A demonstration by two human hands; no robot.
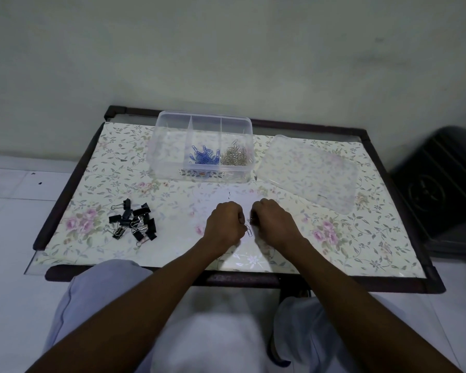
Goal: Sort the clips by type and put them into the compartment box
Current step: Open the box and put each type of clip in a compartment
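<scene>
Both hands mid-desk near front edge: left (pixel 226 222) and right (pixel 273 220) pinching silver clips (pixel 249 230) between them. Binder clips (pixel 133 223) piled front-left. Box (pixel 156 146) at back edge.

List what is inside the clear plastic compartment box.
The clear plastic compartment box holds blue paper clips in its middle section and silver paper clips in the right one. The left section shows nothing; no lid covers it.

Setting: domestic room, likely a home. Evidence: low dark-framed table (pixel 253 279) with floral covering under glass, plain painted wall (pixel 226 49) at far side, pale tiled floor (pixel 11 211), dark cabinet (pixel 441 197) right.
</scene>
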